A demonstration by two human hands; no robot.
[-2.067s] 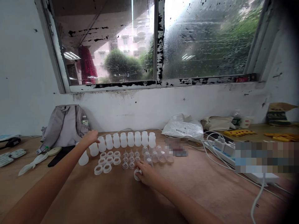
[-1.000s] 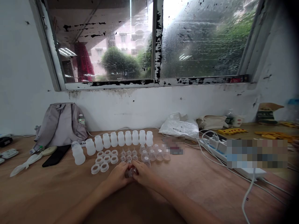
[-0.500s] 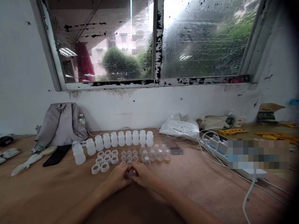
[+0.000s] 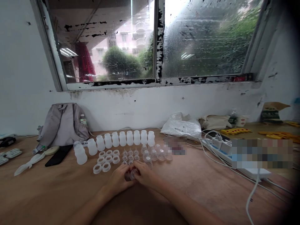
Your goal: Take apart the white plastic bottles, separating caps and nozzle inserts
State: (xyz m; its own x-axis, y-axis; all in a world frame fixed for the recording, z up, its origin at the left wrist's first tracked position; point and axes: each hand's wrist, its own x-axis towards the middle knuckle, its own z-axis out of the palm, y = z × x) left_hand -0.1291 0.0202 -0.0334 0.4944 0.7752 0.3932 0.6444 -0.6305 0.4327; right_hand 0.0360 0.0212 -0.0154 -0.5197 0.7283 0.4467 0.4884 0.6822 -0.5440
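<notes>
My left hand (image 4: 120,178) and my right hand (image 4: 143,175) meet at the front of the table, fingers curled in around a small clear bottle part (image 4: 133,174). Fingers cover most of it, so I cannot make out its exact kind. Just beyond them stand several clear bottle nipples (image 4: 130,153). Translucent collar rings (image 4: 106,167) lie in a group to their left. Clear dome caps (image 4: 161,154) cluster on the right, the nearest close to my right hand. Frosted baby bottles (image 4: 122,138) line the back, and the leftmost bottle (image 4: 81,154) has a clear top on it.
A grey backpack (image 4: 64,125), a black phone (image 4: 58,156) and a knotted white plastic bag (image 4: 30,164) lie left. At the back right sits a silvery plastic package (image 4: 181,125). A power strip (image 4: 253,173) with white cables runs along the right side.
The view has shifted slightly. My hands stay together, and the clear part between them shows a little more and appears turned.
</notes>
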